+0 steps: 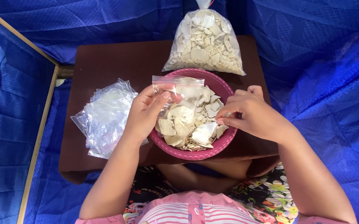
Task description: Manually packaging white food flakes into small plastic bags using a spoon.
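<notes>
A single head-worn camera looked almost straight down from above the person's own chest, close to the work. The small brown table (104, 62) filled the middle of the frame, its far edge toward the top. Blue cloth (324, 62) closed in left, right and far. No second view was given.
</notes>
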